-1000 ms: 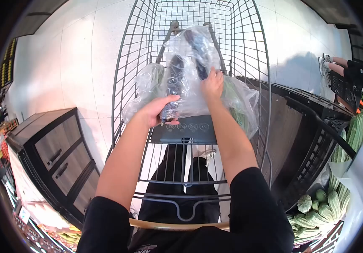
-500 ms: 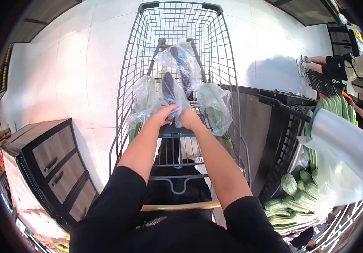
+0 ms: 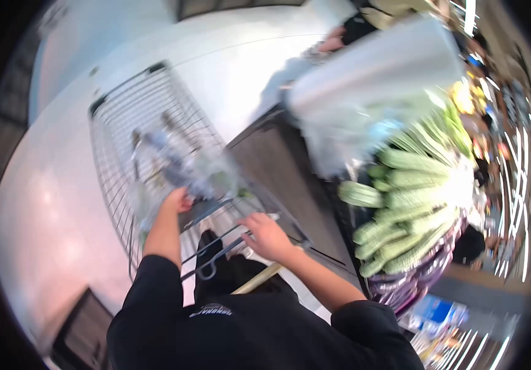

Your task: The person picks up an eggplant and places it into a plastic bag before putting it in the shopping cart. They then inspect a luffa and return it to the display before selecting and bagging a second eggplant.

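Observation:
My left hand (image 3: 180,200), its fingers curled, is at the near end of a clear plastic bag (image 3: 192,184) in the shopping cart (image 3: 112,157). Dark, long vegetables that look like eggplants (image 3: 165,151) lie bagged there, blurred by motion. To their right is another clear bag with a green vegetable (image 3: 221,180). My right hand (image 3: 265,235) is over the cart's near right corner, fingers apart and nothing in them. Below it run the cart's grey bars and a yellowish handle (image 3: 258,279).
On the right, a dark produce stand (image 3: 296,179) holds ridged green gourds (image 3: 416,197) and purple eggplants (image 3: 416,271). A large roll of clear plastic bags (image 3: 379,68) hangs over it. Another person's legs (image 3: 333,40) show at the top. A dark cabinet (image 3: 83,333) stands lower left.
The view has turned right, toward the produce stand. My right hand has come off the bag and moved back and right to the cart's near corner; my left hand stays by the bag.

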